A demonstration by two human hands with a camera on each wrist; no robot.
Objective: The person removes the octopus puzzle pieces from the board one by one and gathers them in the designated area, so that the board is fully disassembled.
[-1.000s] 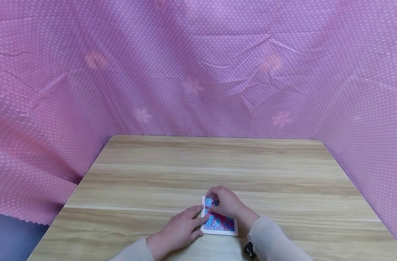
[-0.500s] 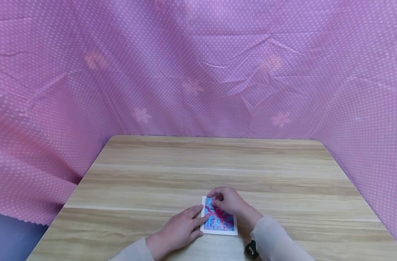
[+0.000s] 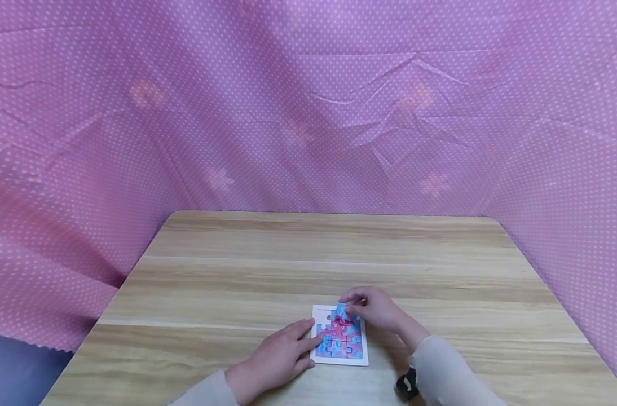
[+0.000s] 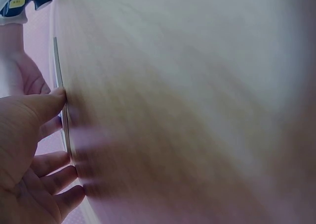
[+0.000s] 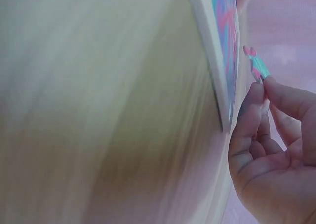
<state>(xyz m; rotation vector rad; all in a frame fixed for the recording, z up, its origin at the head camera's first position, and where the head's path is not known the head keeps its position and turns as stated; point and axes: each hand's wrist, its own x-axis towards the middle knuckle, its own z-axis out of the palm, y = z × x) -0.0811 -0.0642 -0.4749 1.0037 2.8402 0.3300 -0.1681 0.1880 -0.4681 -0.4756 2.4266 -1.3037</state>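
A small jigsaw puzzle of a pink octopus on blue lies in a white frame (image 3: pixel 349 363) near the table's front. At its upper left corner, the bare white backing (image 3: pixel 322 316) shows. My right hand (image 3: pixel 377 310) pinches a blue and pink puzzle piece (image 3: pixel 341 309) between thumb and fingers over the puzzle's top edge. In the right wrist view this piece (image 5: pixel 258 67) stands tilted, apart from the frame. My left hand (image 3: pixel 282 354) rests at the frame's left side with fingers extended, one finger lying on the puzzle. The left wrist view shows its fingertips along the frame's thin edge (image 4: pixel 59 68).
The wood-grain table (image 3: pixel 298 254) stretches out behind and to both sides of the puzzle. A pink dotted cloth (image 3: pixel 308 113) hangs around its back and sides. A dark band (image 3: pixel 407 384) sits at the right wrist.
My right hand has lifted the puzzle piece from the upper left of the frame and moved right with it, uncovering white backing. The left hand has stayed in place.
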